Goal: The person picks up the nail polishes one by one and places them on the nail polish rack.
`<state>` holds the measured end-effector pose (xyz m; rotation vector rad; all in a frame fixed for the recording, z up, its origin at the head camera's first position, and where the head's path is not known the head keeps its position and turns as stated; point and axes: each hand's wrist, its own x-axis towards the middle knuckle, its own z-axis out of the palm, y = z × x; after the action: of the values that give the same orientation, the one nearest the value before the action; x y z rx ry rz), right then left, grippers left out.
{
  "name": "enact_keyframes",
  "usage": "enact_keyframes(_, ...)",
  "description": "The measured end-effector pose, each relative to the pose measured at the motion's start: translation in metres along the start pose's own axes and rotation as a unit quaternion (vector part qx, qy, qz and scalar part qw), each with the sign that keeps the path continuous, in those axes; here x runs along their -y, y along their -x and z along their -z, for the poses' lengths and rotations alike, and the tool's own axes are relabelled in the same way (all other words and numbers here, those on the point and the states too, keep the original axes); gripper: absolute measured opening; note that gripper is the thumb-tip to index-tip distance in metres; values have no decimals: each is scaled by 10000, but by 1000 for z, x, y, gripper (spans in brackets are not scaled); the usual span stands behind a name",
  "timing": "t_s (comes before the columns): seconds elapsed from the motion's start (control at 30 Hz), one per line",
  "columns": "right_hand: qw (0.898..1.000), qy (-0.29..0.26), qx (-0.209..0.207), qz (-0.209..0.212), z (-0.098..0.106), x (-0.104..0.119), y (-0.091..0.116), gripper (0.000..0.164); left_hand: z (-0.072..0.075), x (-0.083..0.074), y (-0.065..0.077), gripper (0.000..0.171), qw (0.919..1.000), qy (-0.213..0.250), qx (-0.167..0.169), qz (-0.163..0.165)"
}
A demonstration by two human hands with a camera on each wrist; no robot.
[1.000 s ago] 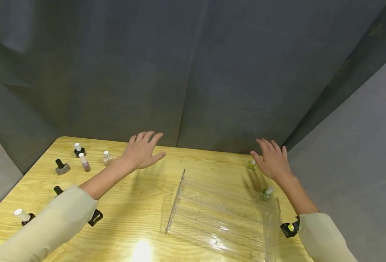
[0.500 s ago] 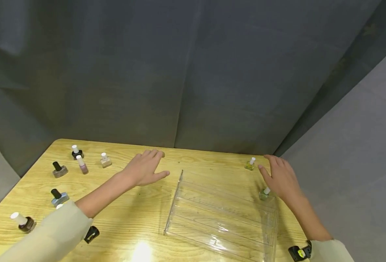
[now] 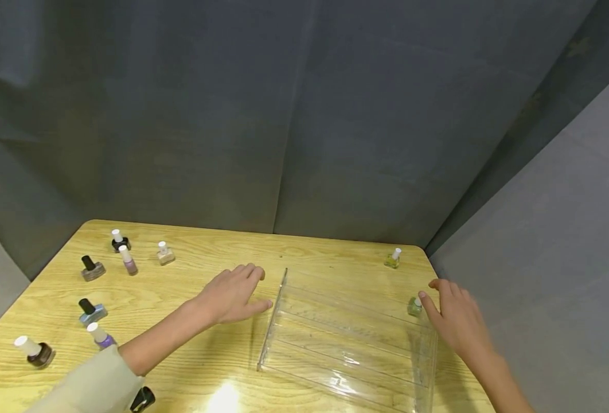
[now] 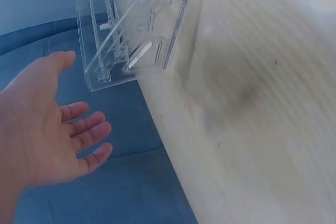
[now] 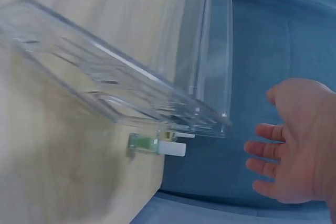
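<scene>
Clear plastic rack [image 3: 346,350], see-through, stepped shelves, bright glints, sitting on the yellow wood-grain tabletop [image 3: 196,373]. It lies between left grip [image 3: 232,295] and right grip [image 3: 459,318], near both but touching neither, fingers of each loosely apart. Wrist views reveal its slotted side panels [image 4: 163,27]; only the head view takes in a blue bottle [image 3: 94,314], far left.
</scene>
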<state>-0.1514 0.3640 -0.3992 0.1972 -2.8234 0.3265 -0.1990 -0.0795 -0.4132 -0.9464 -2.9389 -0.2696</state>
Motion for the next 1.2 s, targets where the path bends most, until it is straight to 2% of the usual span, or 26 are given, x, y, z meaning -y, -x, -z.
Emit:
enact_keyframes(0.17,9999,13,89,-83,-3,-1,20,39,-10,-7,10,60,9998,206,39,-61)
enact_keyframes(0.5,9982,-39,300,-510,-15,1,60,48,-36,-15,22,62,9991,290,129,-288)
enact_keyframes(0.7,9904,34,954,-998,-26,1,83,56,-48,-20,29,61,9983,376,72,-436)
enact_keyframes(0.9,9780,23,1585,-1353,-38,1,98,69,-57,-23,34,60,9979,437,182,-439)
enact_keyframes(1.07,9754,63,1681,-1426,-48,3,107,71,-64,-26,36,61,9979,439,296,-376)
enact_keyframes(1.2,9759,59,1712,-1350,-52,2,113,72,-68,-28,37,55,9980,441,222,-385)
